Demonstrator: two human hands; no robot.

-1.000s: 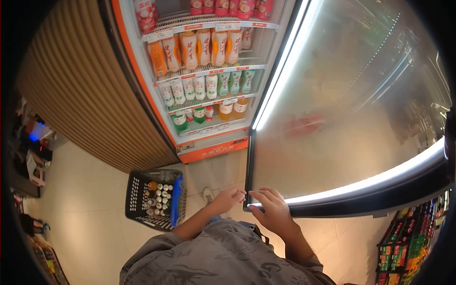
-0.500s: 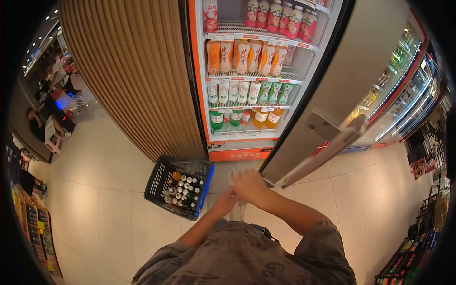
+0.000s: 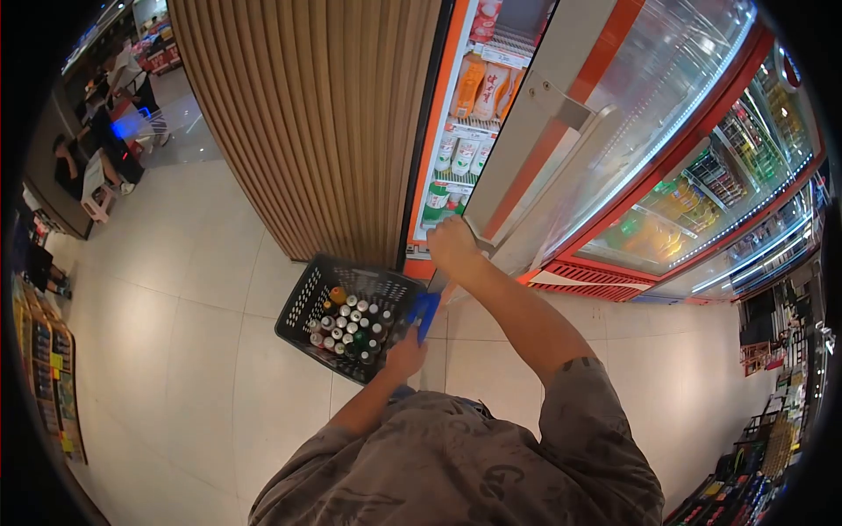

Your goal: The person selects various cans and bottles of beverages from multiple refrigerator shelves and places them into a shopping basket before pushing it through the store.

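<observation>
In the head view, my left hand (image 3: 406, 353) is closed at the blue handle (image 3: 425, 316) on the right side of a black shopping basket (image 3: 303, 326); its fingertips are partly hidden and blurred. Inside the basket stand several bottles (image 3: 353, 324), mostly white-capped, with an orange one among them. My right hand (image 3: 453, 248) is closed on the lower edge of the fridge door (image 3: 531, 162), its fingers curled and partly out of sight. The door stands partly open. Behind it, shelves hold orange-labelled bottles (image 3: 488, 92), white bottles (image 3: 467, 157) and a green one (image 3: 436, 202).
A slatted wooden panel (image 3: 307, 114) rises left of the fridge. More glass-fronted fridges (image 3: 693, 202) line the right side. Pale floor tiles (image 3: 202, 351) surround me. A person (image 3: 66, 171) sits at the far left, and a stocked shelf (image 3: 53, 377) stands at the left edge.
My hands, close together before, have moved apart: the left to the basket's handle, the right up along the door. The door has swung further toward closed, covering more of the shelves.
</observation>
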